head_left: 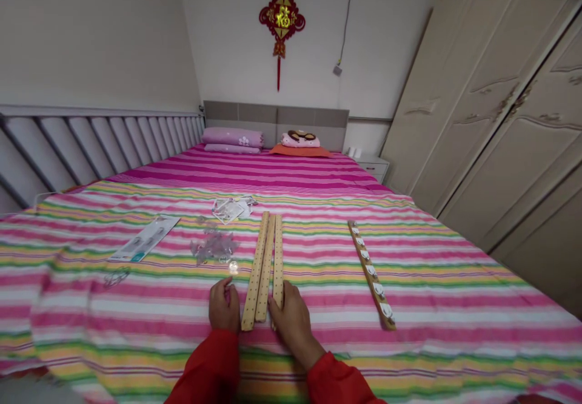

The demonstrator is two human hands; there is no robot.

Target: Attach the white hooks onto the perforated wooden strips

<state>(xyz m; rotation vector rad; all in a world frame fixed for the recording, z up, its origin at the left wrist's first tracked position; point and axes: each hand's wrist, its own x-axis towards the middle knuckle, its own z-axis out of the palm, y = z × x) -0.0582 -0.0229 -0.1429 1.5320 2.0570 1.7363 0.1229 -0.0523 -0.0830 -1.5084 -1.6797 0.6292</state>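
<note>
Three pale wooden strips (260, 270) with rows of small dark holes lie lengthwise, close together, on the striped bedspread. My right hand (291, 319) grips the near end of the rightmost wooden strip (278, 252), thumb on its left side and fingers on its right. Just left of the strips rests my left hand (224, 307), its fingers curled closed; whatever may be inside is hidden. A small shiny round piece (233, 267) lies beyond it. Off to the right is a brown strip (370, 270) carrying several white pieces with metal hooks.
Crumpled clear plastic bags (213, 247) lie left of the strips. Further left are a flat white package (145, 238) and a clear loop-like scrap (117, 276). Papers and packaging (234, 208) sit beyond. Pillows (233, 138) line the headboard; a wardrobe (491, 107) stands at right.
</note>
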